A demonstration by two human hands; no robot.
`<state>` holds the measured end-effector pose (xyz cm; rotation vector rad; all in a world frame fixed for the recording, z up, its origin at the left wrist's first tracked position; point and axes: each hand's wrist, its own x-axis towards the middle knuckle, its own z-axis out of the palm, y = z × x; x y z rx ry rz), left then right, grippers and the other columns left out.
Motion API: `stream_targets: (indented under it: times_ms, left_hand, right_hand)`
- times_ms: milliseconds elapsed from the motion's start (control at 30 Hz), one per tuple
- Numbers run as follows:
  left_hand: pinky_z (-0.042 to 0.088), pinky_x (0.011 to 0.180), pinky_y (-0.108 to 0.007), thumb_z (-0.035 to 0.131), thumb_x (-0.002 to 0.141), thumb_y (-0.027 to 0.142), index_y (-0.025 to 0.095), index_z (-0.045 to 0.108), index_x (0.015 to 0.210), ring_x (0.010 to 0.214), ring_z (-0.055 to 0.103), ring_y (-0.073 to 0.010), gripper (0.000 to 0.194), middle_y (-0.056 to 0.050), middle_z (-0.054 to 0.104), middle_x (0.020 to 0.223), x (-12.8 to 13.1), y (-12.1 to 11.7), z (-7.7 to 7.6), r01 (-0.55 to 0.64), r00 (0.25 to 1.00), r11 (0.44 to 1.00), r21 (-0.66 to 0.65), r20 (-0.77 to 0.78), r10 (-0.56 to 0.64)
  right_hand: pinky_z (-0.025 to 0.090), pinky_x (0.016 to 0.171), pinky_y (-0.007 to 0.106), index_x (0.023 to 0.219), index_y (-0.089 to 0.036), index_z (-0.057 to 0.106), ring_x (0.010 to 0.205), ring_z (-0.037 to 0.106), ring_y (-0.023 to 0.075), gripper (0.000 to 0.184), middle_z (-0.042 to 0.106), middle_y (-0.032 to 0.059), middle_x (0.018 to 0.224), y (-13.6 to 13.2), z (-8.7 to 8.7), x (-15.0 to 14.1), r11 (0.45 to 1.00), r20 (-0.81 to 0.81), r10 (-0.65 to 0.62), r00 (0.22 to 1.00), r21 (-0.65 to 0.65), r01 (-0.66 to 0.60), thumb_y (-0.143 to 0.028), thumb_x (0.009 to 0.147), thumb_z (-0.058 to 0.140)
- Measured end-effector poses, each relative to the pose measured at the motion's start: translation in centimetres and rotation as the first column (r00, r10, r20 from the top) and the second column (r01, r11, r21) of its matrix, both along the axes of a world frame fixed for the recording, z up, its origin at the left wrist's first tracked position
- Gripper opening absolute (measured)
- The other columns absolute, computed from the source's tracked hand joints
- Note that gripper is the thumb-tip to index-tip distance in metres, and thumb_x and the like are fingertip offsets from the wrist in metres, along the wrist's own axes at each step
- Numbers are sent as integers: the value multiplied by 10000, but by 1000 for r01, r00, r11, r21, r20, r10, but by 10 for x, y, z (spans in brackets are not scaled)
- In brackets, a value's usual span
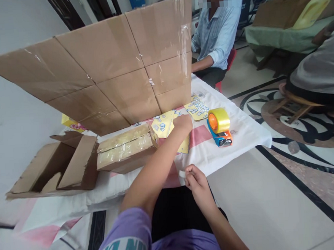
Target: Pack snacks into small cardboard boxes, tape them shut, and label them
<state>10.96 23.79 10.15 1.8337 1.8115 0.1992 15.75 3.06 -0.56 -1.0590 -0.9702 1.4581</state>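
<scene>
My left hand [184, 124] reaches across the table over yellow printed paper pieces [163, 122] with blue drawings. Its fingers are hidden behind the back of the hand, so its grip does not show. Close to my body, my right hand [197, 179] is closed in a pinch at the table's near edge. A small white piece [182, 174] sticks out at its fingertips; its kind is unclear. Another yellow printed sheet [198, 107] lies just beyond my left hand. To the right, a roll of clear yellow tape [222, 120] rests against a blue and orange tape dispenser [223, 138].
A tall cardboard panel [117, 67] stands across the table. Left of my arm lie a taped cardboard box [126, 160] and an open cardboard box [76, 161]. A person in a light blue shirt [220, 31] sits beyond; another person [320, 68] sits on a stool at right.
</scene>
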Motion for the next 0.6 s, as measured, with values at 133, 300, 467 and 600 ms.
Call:
stream_targets:
  times_ms: [133, 300, 467, 600]
  left_hand:
    - [409, 724, -276, 488, 992, 362, 231, 677, 839, 818, 637, -173, 277, -17, 700, 835, -38, -96, -7, 2, 965, 968, 251, 252, -67]
    - [327, 576, -251, 546, 920, 508, 189, 617, 772, 575, 462, -124, 359, 25, 528, 600, -89, -187, -62, -210, 642, 973, -91, 738, 207]
    - [247, 521, -234, 577, 890, 590, 171, 607, 739, 536, 355, -90, 446, 27, 507, 612, -112, -208, -80, -316, 483, 920, -232, 795, 367]
    - [358, 590, -235, 694, 824, 545, 165, 670, 789, 608, 449, -105, 383, 10, 570, 671, -116, -210, -71, -334, 498, 931, -148, 811, 307]
  right_hand:
    - [241, 452, 225, 941, -241, 485, 453, 314, 83, 236, 420, -98, 589, 1, 0, 5, 998, -55, -56, 997, -13, 55, -467, 987, 534]
    - [374, 483, 249, 1008, -240, 507, 457, 516, 89, 232, 671, -17, 792, 7, -1, 4, 991, -34, -93, 995, 92, 96, -471, 1012, 527]
    - [405, 553, 256, 950, -240, 544, 520, 527, 118, 127, 555, -63, 614, 10, -3, -5, 977, 53, -69, 996, 207, 57, -357, 994, 563]
    - [439, 604, 257, 992, -246, 551, 621, 580, 131, 68, 655, -23, 748, 11, 1, -10, 963, 220, -43, 975, 268, -18, -258, 948, 602]
